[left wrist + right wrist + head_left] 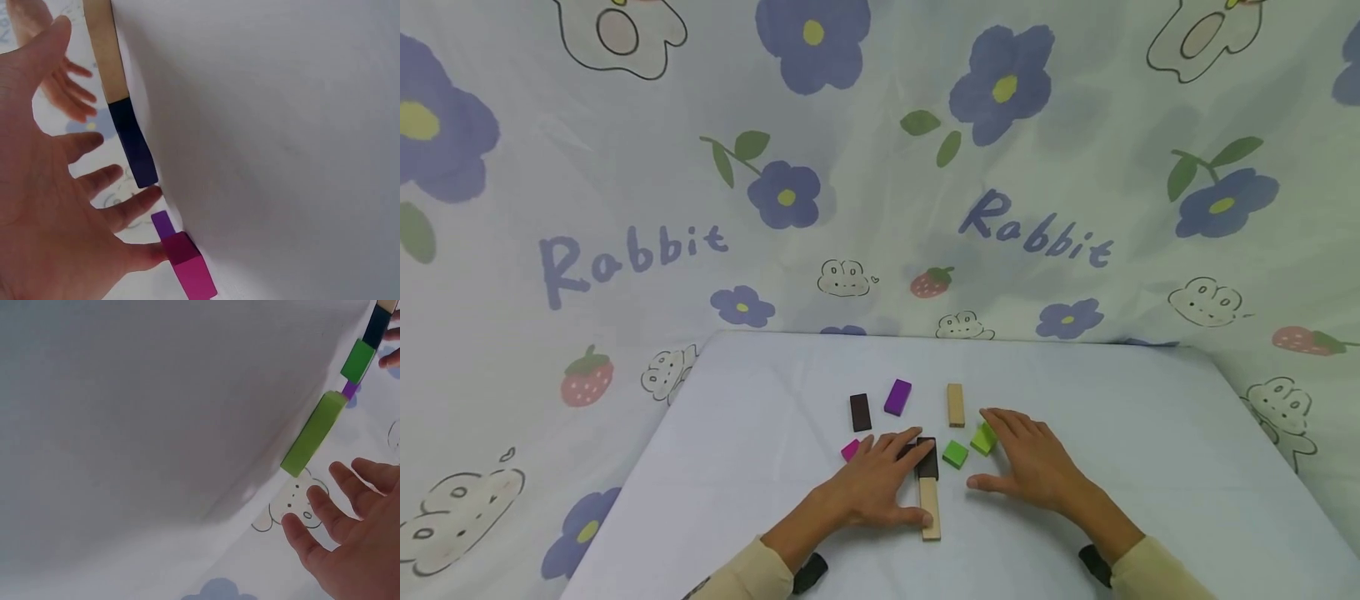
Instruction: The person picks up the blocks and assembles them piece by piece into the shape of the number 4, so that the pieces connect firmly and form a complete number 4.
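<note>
My left hand [876, 483] is spread over the table, its thumb at the near end of a pale wooden block [929, 510] and its index fingertip at a black block [928, 462]. Those two blocks lie end to end in a line. Partly hidden behind the left fingers are another dark block [906, 451] and a magenta block [850, 451]. To the right, my right hand [1033, 462] has its fingers extended, thumb apart, beside a light green block [983, 438]. A darker green block [955, 453] lies between the hands. In the right wrist view, the right fingers hold nothing.
Farther back on the white table [760, 417] lie a dark brown block [860, 412], a purple block [897, 397] and a second wooden block [955, 405]. A patterned cloth [880, 200] with flowers and rabbits hangs behind the table and down its sides.
</note>
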Tool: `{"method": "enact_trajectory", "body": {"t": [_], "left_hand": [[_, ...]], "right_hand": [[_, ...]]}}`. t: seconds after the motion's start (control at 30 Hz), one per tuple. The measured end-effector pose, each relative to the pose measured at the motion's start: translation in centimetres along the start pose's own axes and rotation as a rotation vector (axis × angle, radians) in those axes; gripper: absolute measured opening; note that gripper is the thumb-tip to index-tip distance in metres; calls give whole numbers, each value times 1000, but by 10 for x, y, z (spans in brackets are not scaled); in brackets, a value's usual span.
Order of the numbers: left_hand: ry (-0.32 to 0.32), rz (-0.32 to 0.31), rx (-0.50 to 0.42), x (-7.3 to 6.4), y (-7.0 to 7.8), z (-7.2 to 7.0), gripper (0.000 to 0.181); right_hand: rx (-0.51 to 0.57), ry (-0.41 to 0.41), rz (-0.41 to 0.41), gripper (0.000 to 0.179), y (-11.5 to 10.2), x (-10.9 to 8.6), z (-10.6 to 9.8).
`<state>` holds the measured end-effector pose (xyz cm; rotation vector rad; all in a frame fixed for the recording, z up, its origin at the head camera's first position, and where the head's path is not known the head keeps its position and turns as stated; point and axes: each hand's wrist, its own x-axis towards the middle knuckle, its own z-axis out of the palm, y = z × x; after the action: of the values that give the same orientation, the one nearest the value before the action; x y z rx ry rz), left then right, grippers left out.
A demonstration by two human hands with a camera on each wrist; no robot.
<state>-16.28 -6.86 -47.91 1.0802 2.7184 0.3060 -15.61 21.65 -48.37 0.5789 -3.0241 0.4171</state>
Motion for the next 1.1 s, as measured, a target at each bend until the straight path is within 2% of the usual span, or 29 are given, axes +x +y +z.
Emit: {"method": "enact_trajectory", "body": {"t": [0.27, 0.5, 1.1], "left_hand": [[15, 16, 14, 1, 1, 1, 95], [16, 16, 16, 1, 0, 1, 94], [17, 17, -6, 1, 0, 1, 91]], "right_hand": [[4, -4, -1, 86, -7, 8, 1], [1, 2, -44, 68, -12, 12, 2], [-39, -10, -65, 65, -23, 22, 6]]}}
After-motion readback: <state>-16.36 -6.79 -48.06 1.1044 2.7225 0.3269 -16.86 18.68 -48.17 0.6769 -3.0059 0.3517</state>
